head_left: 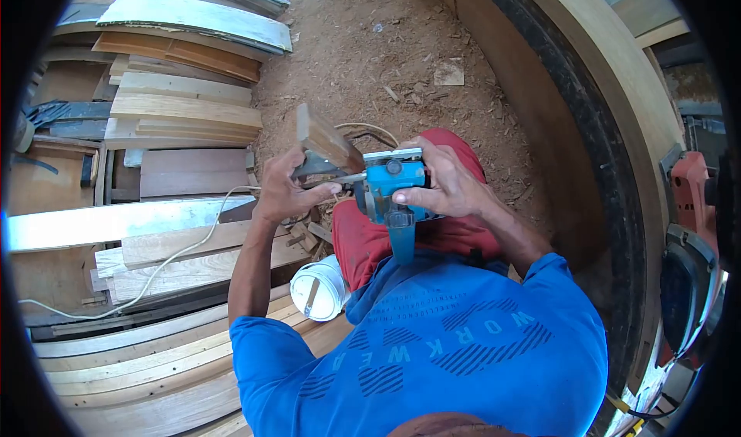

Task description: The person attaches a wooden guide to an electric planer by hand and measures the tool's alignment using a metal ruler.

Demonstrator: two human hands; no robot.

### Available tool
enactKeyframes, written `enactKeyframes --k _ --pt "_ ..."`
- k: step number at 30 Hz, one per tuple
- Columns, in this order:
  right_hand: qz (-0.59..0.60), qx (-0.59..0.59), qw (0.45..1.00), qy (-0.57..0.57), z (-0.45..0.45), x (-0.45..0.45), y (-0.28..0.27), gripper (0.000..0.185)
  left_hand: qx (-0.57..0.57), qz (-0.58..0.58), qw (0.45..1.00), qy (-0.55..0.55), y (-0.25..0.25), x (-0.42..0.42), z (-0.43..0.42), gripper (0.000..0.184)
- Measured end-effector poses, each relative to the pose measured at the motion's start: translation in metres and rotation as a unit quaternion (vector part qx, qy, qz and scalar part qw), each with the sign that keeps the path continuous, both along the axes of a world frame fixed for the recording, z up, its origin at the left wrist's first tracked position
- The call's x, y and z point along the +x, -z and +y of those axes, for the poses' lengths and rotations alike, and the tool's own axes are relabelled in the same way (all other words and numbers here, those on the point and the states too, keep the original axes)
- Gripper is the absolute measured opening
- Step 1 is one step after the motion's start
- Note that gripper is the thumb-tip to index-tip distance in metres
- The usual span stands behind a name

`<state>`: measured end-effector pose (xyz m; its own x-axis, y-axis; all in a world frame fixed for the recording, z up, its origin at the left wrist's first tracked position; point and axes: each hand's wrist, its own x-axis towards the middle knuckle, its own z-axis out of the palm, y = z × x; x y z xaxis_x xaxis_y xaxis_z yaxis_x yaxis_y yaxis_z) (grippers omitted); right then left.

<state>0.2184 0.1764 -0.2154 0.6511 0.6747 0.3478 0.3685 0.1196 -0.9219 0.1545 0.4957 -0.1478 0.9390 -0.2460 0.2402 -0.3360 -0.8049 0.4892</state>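
Note:
My right hand wraps round a blue power tool, its thumb across the body. The tool has a flat metal plate along its top edge, a dark round knob and a blue spout-like part pointing down toward my lap. On the other side, my left hand grips a short wooden block, which stands tilted against the tool's left side. Its thumb reaches toward a metal rod on the tool, and most of its fingers are hidden behind the block and a dark grey part.
Stacked boards fill the left side. A white bucket stands by my leg, and a pale cord crosses the boards. A large curved wooden piece rises at right, near a red and black machine. Shavings litter the ground.

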Motion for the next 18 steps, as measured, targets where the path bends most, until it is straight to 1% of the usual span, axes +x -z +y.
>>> enactKeyframes --k 3,5,6,9,12,14,18 --pt "-0.103 -0.013 0.994 -0.028 0.007 0.010 -0.030 0.067 -0.015 -0.058 0.998 -0.025 0.000 -0.015 0.014 0.050" --pt "-0.175 -0.030 0.983 -0.051 0.009 0.020 -0.056 0.068 -0.004 -0.103 0.994 -0.041 0.020 -0.026 0.041 0.051" --pt "-0.182 -0.056 0.980 -0.060 0.009 0.022 -0.066 0.067 0.000 -0.125 0.991 -0.049 0.021 -0.030 0.042 0.052" --pt "-0.191 -0.135 0.968 -0.089 0.008 0.032 -0.089 0.065 -0.077 -0.109 0.990 -0.053 0.032 -0.034 0.033 0.057" --pt "-0.150 -0.192 0.966 -0.084 0.013 0.035 -0.062 0.068 -0.073 -0.061 0.992 -0.085 0.062 -0.038 0.049 0.059" --pt "-0.152 -0.134 0.976 -0.073 0.019 0.029 -0.027 0.068 -0.111 -0.038 0.990 -0.080 0.064 -0.038 0.034 0.057" --pt "-0.143 -0.030 0.989 -0.018 0.023 0.015 -0.004 0.070 -0.207 -0.020 0.974 -0.087 0.073 -0.042 0.032 0.054"
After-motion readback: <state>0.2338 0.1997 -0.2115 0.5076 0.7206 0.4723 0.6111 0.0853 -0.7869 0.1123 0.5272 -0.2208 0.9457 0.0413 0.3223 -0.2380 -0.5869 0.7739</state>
